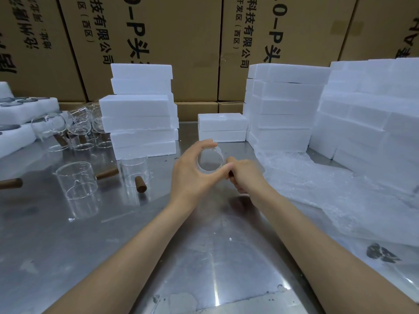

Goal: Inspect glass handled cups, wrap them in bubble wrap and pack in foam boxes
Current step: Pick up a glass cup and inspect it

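Glass cup (210, 160) sits mid-desk (113, 245), held up btwn both our hands. Left hand (192, 173) grip wraps its body; right hand (246, 175) grip closes on its handle. Bubble wrap (328, 189) near right, foam boxes (222, 126) far behind.

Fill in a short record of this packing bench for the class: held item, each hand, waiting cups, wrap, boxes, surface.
Held item: glass cup, tipped on its side with one round end facing the camera
Left hand: curled round the cup's body
Right hand: grips the cup's brown handle, mostly hidden
Waiting cups: two handled cups upright at left, more behind
Wrap: bubble wrap sheet spread at right
Boxes: white foam boxes stacked at the back
Surface: metal table
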`<state>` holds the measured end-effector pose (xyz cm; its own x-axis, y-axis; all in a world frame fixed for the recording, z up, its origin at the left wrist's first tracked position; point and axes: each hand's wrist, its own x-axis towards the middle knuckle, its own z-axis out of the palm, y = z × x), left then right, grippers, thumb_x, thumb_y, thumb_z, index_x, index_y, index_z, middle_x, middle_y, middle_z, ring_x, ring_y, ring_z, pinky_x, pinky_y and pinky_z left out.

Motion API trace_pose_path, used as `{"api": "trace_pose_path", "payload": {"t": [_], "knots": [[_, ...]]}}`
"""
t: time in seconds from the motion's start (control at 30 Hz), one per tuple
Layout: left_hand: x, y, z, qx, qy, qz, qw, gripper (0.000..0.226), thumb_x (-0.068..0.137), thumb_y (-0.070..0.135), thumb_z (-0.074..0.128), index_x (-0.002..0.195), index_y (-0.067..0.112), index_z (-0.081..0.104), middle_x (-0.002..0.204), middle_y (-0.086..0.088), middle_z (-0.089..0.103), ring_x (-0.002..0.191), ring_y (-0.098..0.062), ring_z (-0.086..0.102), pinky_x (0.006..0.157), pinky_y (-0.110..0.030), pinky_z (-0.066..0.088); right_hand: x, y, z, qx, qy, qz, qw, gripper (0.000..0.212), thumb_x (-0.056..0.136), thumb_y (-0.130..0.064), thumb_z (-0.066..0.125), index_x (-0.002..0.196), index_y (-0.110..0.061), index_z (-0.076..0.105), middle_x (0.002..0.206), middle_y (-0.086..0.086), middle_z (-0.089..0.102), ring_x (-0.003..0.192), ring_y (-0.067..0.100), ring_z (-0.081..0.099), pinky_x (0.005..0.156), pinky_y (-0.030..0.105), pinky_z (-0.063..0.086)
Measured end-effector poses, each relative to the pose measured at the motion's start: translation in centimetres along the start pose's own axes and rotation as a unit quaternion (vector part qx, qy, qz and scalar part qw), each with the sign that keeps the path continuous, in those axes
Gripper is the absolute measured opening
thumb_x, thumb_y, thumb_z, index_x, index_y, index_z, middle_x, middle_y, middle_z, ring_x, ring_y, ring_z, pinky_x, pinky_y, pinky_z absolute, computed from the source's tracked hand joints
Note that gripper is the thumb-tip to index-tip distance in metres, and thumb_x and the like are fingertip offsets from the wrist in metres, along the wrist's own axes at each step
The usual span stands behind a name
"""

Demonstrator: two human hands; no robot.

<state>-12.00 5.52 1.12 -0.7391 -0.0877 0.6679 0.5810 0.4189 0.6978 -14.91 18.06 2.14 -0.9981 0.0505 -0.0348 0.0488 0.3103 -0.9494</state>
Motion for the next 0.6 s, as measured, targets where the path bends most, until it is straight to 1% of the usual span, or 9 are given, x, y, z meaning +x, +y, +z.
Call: {"api": "trace_pose_path", "payload": {"t": [0.1,0.17,0.23,0.27,0.33,0.4,0.47,0.53,0.6], "knots": [[0.4,0.3,0.0,-0.081,0.032,-0.056,0.995,0.024,0.074,0.028,0.082,0.095,0.018,0.073,0.107,0.011,0.070,0.107,0.002,0.061,0.093,-0.014,0.043,-0.2,-0.1,0.2,-0.016,-0.009,-0.013,1.000,0.045,0.089,-0.028,0.042,0.047,-0.014,0.048,0.031,-0.009,0.035,0.026,0.007,0.026,0.034,0.018,0.022],[0.9,0.4,-0.2,-0.135,0.036,-0.097,0.985,0.014,0.077,0.031,0.079,0.089,0.024,0.076,0.101,0.015,0.072,0.101,0.004,0.063,0.088,-0.010,0.045,-0.4,-0.2,0.1,-0.014,-0.013,-0.019,1.000,0.042,0.088,-0.024,0.041,0.049,-0.013,0.047,0.030,-0.010,0.035,0.026,0.006,0.024,0.031,0.016,0.022],[1.2,0.1,-0.5,-0.165,0.030,-0.129,0.977,0.009,0.079,0.033,0.076,0.087,0.029,0.077,0.097,0.017,0.073,0.095,0.006,0.065,0.081,-0.007,0.047,-0.4,-0.3,-0.2,-0.006,-0.012,-0.022,1.000,0.040,0.087,-0.019,0.041,0.049,-0.012,0.047,0.030,-0.010,0.035,0.025,0.006,0.023,0.029,0.014,0.020],[1.4,0.0,-0.6,-0.179,0.021,-0.142,0.973,0.009,0.080,0.034,0.075,0.088,0.029,0.077,0.095,0.016,0.074,0.093,0.006,0.066,0.078,-0.006,0.047,-0.5,-0.3,-0.3,-0.007,-0.011,-0.021,1.000,0.040,0.087,-0.019,0.041,0.048,-0.012,0.047,0.031,-0.008,0.034,0.026,0.007,0.023,0.029,0.014,0.019],[1.7,-0.1,-0.9,-0.199,-0.016,-0.161,0.967,0.017,0.080,0.039,0.074,0.090,0.027,0.078,0.095,0.013,0.075,0.092,0.004,0.066,0.076,-0.007,0.046,-0.5,-0.3,-0.7,-0.015,-0.010,-0.011,1.000,0.039,0.086,-0.020,0.043,0.047,-0.013,0.047,0.036,-0.005,0.032,0.028,0.009,0.022,0.031,0.014,0.018],[1.9,0.0,-1.4,-0.219,-0.062,-0.169,0.959,0.029,0.070,0.050,0.073,0.090,0.029,0.078,0.098,0.012,0.074,0.097,0.001,0.066,0.080,-0.010,0.046,-0.5,-0.2,-1.1,-0.013,-0.020,0.006,1.000,0.037,0.085,-0.021,0.043,0.048,-0.014,0.046,0.038,-0.004,0.030,0.030,0.010,0.020,0.035,0.014,0.016],[2.1,0.0,-1.9,-0.249,-0.102,-0.179,0.946,0.035,0.061,0.054,0.073,0.087,0.032,0.078,0.103,0.009,0.074,0.102,-0.004,0.066,0.083,-0.015,0.048,-0.5,-0.2,-1.5,-0.007,-0.040,0.022,0.999,0.036,0.085,-0.022,0.042,0.049,-0.016,0.045,0.039,-0.006,0.027,0.031,0.010,0.018,0.037,0.016,0.014],[2.2,0.0,-2.3,-0.273,-0.135,-0.180,0.935,0.033,0.065,0.046,0.071,0.093,0.030,0.077,0.110,0.009,0.072,0.106,-0.003,0.064,0.080,-0.014,0.049,-0.4,-0.1,-1.8,-0.002,-0.060,0.033,0.998,0.035,0.085,-0.023,0.042,0.050,-0.016,0.043,0.040,-0.006,0.025,0.033,0.010,0.017,0.038,0.017,0.014],[2.2,-0.1,-2.5,-0.286,-0.165,-0.179,0.927,0.034,0.074,0.032,0.065,0.106,0.023,0.072,0.115,0.010,0.070,0.109,0.000,0.062,0.079,-0.010,0.049,-0.3,0.0,-2.1,0.008,-0.080,0.044,0.996,0.035,0.085,-0.024,0.043,0.051,-0.017,0.043,0.042,-0.006,0.023,0.034,0.010,0.016,0.036,0.017,0.014]]}}
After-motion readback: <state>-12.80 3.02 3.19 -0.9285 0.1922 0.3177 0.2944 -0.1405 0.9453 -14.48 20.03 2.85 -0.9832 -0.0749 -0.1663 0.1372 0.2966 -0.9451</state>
